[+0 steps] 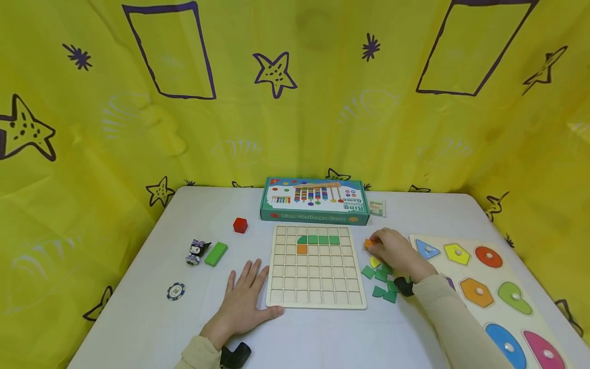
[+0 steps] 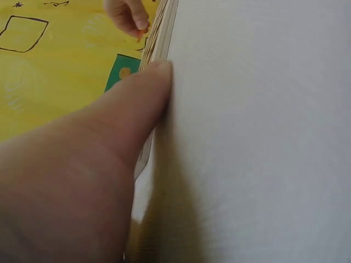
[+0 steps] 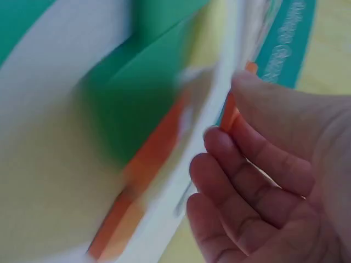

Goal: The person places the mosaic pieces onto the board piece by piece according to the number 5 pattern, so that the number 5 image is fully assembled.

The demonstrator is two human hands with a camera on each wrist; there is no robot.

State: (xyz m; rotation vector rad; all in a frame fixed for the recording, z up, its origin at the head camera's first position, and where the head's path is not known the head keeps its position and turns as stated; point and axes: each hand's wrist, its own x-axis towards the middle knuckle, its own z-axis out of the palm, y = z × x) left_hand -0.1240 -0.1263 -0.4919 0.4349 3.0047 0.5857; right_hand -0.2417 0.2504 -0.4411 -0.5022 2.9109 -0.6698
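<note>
1. Yellow cloth [image 1: 318, 133] hangs behind a white table [image 1: 152, 328]. Head view: the left hand [image 1: 241, 305] lies spread on it by the near-left corner of the grid board [image 1: 318, 283], well apart from the right hand [image 1: 394, 251], which pinches an orange piece [image 1: 368, 244] just right of the board. Loose green pieces [image 1: 380, 275] lie near that wrist; a low sweep could scatter them.
2. Left wrist view: the thumb [image 2: 131, 104] overlaps the board's edge, contact uncertain; a nudge might skew the board.
3. Right wrist view: only thumb and fingertips hold the orange piece, so a loosened pinch could drop it.
</note>
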